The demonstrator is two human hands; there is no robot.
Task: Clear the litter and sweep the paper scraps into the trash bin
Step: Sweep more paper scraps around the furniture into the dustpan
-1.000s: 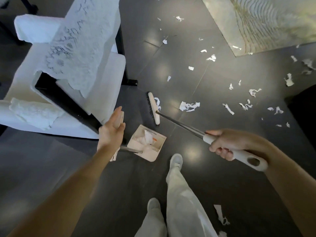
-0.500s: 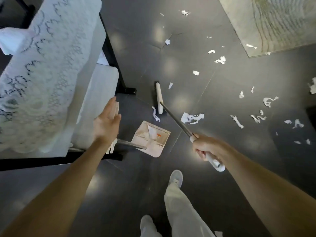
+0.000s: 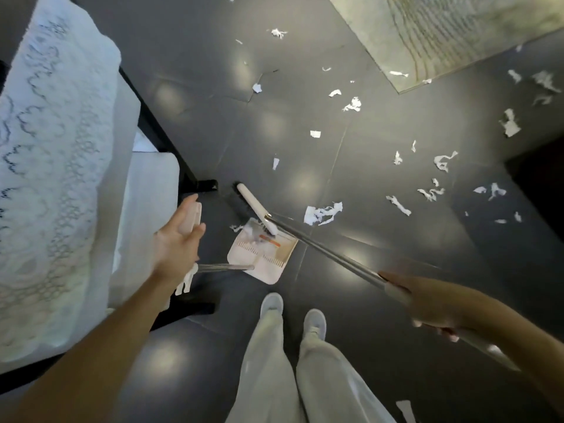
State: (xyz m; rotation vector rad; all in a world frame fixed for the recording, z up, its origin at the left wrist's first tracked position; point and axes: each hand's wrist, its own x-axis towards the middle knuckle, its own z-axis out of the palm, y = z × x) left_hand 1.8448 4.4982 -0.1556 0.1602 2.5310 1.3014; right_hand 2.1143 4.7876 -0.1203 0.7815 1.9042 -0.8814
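- The right hand (image 3: 427, 303) is closed around the pale grip of the long broom with a white head bar and grey metal pole (image 3: 254, 204).
- The left hand (image 3: 177, 239) lies with straight fingers against the white handle top of the flat beige plastic dustpan (image 3: 265, 261). It steadies the pan more than it grips it.
- A few torn white paper scraps (image 3: 320, 213) lie inside the pan, where the broom head stands. Most are scattered on the dark glossy tile floor (image 3: 351, 315) ahead and to the right. No trash bin is in view.
- Risk: the lightly held pan may slide or tilt under the bristles, so scraps may pass under its lip. One small scrap already lies just outside its left corner.
- Risk: a fast stroke may blow the light paper away.
- On the left, the white armchair with a lace cover (image 3: 61, 178) and its black foot (image 3: 207, 186) are near the broom head.
- The white shoes (image 3: 271, 303) stand just behind the pan.
- The pale rug (image 3: 457, 32) has an edge that may catch the bristles. The right side offers open floor.
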